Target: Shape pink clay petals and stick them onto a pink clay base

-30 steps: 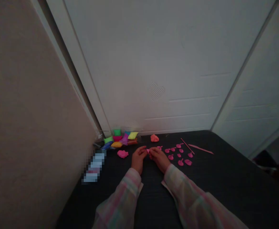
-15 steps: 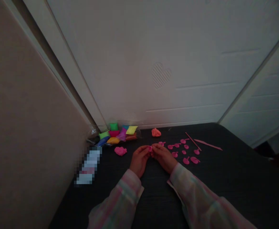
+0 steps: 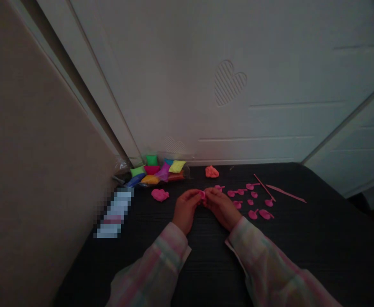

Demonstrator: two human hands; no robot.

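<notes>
Between the fingertips of both hands is a small piece of pink modelling clay [image 3: 202, 195], partly hidden by the fingers. My left hand [image 3: 186, 208] pinches it from the left, and my right hand [image 3: 221, 206] grips it from the right. Just left of my left hand lies a larger pink clay lump [image 3: 160, 195]. Right of my right hand, several flattened pink clay pieces with thin tails are spread about, among them a leaf-shaped one [image 3: 266, 214]. An orange clay lump [image 3: 211, 172] sits beyond the hands.
Coloured clay packets [image 3: 150, 179] in clear plastic lie at the back left of the dark table [image 3: 210, 273]. A thin pink stick [image 3: 265, 187] and a flat pink strip [image 3: 285, 193] are at the right. A white panel [image 3: 161, 85] stands behind, a wall at left.
The camera view has shifted slightly, so the panel's heart pattern sits higher and further right. Both hands stay together on the pink clay, with only small finger movement.
</notes>
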